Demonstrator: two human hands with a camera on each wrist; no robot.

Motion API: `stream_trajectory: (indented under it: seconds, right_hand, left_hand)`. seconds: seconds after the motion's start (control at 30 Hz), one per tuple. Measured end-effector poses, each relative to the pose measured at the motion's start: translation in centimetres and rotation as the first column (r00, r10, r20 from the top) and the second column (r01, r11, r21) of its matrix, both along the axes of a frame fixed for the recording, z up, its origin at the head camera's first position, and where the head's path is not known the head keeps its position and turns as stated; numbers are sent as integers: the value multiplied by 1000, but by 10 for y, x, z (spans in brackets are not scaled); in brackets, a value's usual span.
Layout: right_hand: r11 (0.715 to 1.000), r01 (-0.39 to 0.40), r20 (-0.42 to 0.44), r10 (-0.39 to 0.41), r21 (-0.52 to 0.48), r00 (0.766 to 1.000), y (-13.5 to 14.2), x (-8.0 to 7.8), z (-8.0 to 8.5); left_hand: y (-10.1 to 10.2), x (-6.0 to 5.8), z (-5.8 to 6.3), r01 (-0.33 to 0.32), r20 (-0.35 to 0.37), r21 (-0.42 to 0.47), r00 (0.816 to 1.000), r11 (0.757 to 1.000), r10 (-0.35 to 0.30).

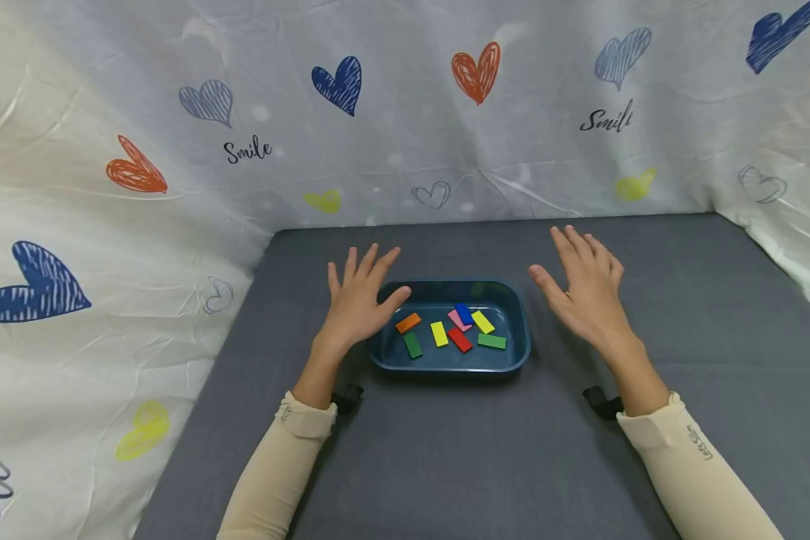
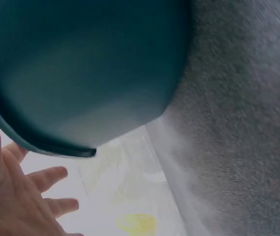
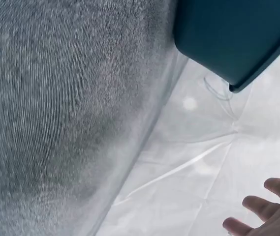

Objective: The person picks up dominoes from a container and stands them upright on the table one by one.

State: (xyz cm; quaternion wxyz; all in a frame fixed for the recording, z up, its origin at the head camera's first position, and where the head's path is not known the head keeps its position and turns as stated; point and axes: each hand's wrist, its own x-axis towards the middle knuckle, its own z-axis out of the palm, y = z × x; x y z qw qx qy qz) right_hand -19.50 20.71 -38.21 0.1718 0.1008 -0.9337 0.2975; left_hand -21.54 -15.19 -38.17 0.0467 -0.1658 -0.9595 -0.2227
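A dark teal tray (image 1: 448,363) stands on the grey cloth, with several small coloured blocks lying in it. Among them are a red block (image 1: 460,340), an orange block (image 1: 408,323), a blue block (image 1: 463,313) and a pink block (image 1: 458,321); yellow and green ones lie around these. My left hand (image 1: 359,304) is spread at the tray's left end, its thumb overlapping the rim in the head view. To the right of the tray, my right hand (image 1: 589,292) hovers with fingers extended, apart from it. Both hands hold nothing. The wrist views show the tray's outer wall (image 2: 90,73) close by.
Grey cloth (image 1: 513,457) covers the table. Behind it and along the left side hangs a white curtain (image 1: 391,150) printed with hearts and the word Smile. A black strap (image 1: 603,403) sits at the right wrist, another (image 1: 347,399) at the left.
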Motion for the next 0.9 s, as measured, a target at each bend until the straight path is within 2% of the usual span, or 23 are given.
stream_trajectory:
  seconds: [0.2, 0.4, 0.67, 0.9]
  right_hand:
    - [999, -20, 0, 20, -33, 1000, -5, -1, -5]
    - [997, -53, -8, 53, -60, 999, -14, -3, -7]
    - [990, -91, -34, 88, -105, 996, -20, -7, -8]
    - [983, -140, -51, 134, -116, 990, -23, -11, -8]
  left_hand:
    - [-14, -9, -11, 94, 91, 50, 991, 994, -98]
    - [-27, -17, -22, 184, 207, 131, 956, 974, -209]
    - [-37, -23, -28, 183, 316, 232, 915, 955, -252]
    - [-44, -23, -29, 185, 362, 235, 895, 954, -262]
